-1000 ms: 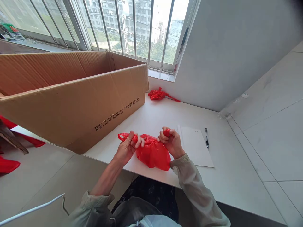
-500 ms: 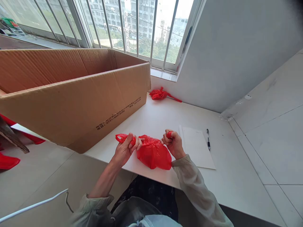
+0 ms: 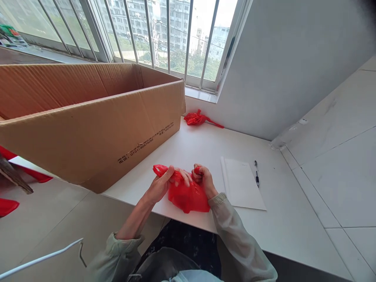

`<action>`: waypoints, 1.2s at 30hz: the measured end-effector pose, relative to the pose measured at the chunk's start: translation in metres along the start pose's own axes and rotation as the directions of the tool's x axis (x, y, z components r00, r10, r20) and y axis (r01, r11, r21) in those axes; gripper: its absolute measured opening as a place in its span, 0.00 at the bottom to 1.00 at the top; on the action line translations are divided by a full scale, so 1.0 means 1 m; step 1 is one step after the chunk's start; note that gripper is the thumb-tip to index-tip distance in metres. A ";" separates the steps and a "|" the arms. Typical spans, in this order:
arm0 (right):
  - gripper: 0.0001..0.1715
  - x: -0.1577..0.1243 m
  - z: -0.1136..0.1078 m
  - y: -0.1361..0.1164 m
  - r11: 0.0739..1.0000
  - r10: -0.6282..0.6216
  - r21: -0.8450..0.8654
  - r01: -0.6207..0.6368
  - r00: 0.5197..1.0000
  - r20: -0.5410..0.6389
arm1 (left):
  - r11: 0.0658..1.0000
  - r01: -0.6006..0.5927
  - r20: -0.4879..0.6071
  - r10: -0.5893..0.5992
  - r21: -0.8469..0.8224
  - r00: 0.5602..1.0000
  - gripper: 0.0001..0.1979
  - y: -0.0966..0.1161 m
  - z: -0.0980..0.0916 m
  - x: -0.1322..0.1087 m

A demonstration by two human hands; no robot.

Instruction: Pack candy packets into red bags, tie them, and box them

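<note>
A red plastic bag point(image 3: 188, 197), bulging with contents I cannot make out, rests at the front edge of the white table. My left hand point(image 3: 163, 184) grips one of its gathered ends between thumb and palm, its other fingers stretched over the top of the bag. A loop of red plastic pokes out past the left thumb. My right hand point(image 3: 204, 180) is closed in a fist round the other end, with a bit of red showing between the fingers. Both hands are close together above the bag.
A large open cardboard box point(image 3: 141, 129) takes up the table's left side. Against the wall lies another crumpled red bag point(image 3: 195, 117). A paper pad point(image 3: 245, 184) and a black pen point(image 3: 256, 174) lie to the right. A barred window point(image 3: 167, 39) is behind.
My hands have come closer together over the bag. The right hand moved left, and the left hand's fingers straightened out across the top of the bag.
</note>
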State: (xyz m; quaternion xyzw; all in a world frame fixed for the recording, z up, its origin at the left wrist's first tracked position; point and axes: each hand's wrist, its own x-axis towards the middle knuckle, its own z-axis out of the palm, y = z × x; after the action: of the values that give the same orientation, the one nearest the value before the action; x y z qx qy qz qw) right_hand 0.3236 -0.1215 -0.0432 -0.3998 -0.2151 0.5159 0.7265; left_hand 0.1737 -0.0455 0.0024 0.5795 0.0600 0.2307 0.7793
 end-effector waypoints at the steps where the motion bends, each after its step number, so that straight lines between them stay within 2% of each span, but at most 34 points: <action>1: 0.16 0.001 0.000 -0.001 1.000 0.000 0.000 0.000 1.000 0.002 | 1.000 0.021 0.000 -0.021 -0.017 1.000 0.28 0.000 0.002 0.003; 8: 0.17 0.005 -0.006 -0.015 0.998 -0.063 0.003 0.063 0.997 -0.043 | 0.993 0.019 -0.193 -0.041 -0.118 0.980 0.31 -0.010 0.001 0.011; 13: 0.15 0.002 -0.009 -0.017 0.989 -0.114 -0.101 0.111 0.993 -0.030 | 0.995 0.077 -0.242 -0.092 -0.070 0.966 0.30 -0.007 0.004 0.008; 16: 0.10 -0.007 -0.007 -0.028 0.961 -0.183 -0.212 0.178 0.983 -0.003 | 0.993 0.119 -0.249 -0.119 -0.014 0.961 0.24 -0.002 0.009 0.007; 19: 0.07 -0.019 -0.002 -0.047 0.909 -0.253 -0.331 0.254 0.966 0.047 | 0.985 0.154 -0.276 -0.125 0.084 0.953 0.15 -0.001 0.015 0.006; 23: 0.09 -0.033 0.013 -0.068 0.765 -0.350 -0.532 0.364 0.927 0.132 | 0.931 0.164 -0.339 -0.047 0.327 0.939 0.17 -0.007 0.018 0.007; 26: 0.12 -0.039 0.031 -0.072 0.616 -0.350 -0.672 0.411 0.907 0.234 | 0.851 0.131 -0.288 0.025 0.509 0.957 0.16 -0.009 0.023 0.008; 29: 0.12 -0.040 0.046 -0.071 0.563 -0.325 -0.702 0.437 0.898 0.298 | 0.768 0.103 -0.250 0.077 0.632 0.965 0.14 -0.005 0.030 0.008; 30: 0.12 -0.040 0.048 -0.071 0.586 -0.312 -0.688 0.429 0.903 0.297 | 0.760 0.097 -0.248 0.087 0.643 0.965 0.13 -0.003 0.031 0.007; 32: 0.11 -0.038 0.045 -0.071 0.702 -0.282 -0.612 0.364 0.931 0.230 | 0.811 0.084 -0.269 0.092 0.578 0.959 0.13 0.000 0.030 0.006; 34: 0.11 -0.036 0.036 -0.072 0.833 -0.255 -0.476 0.282 0.959 0.124 | 0.907 0.060 -0.307 0.078 0.417 0.948 0.12 0.002 0.024 0.005; 36: 0.10 -0.032 0.023 -0.070 0.924 -0.230 -0.296 0.241 0.971 0.072 | 0.959 0.028 -0.344 0.074 0.282 0.936 0.11 0.002 0.017 0.004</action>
State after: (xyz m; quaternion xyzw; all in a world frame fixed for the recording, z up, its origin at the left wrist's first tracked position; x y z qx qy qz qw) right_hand 0.3350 -0.1532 0.0299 -0.4685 -0.3508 0.3930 0.7092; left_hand 0.1829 -0.0585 0.0104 0.6347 0.2236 0.3287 0.6627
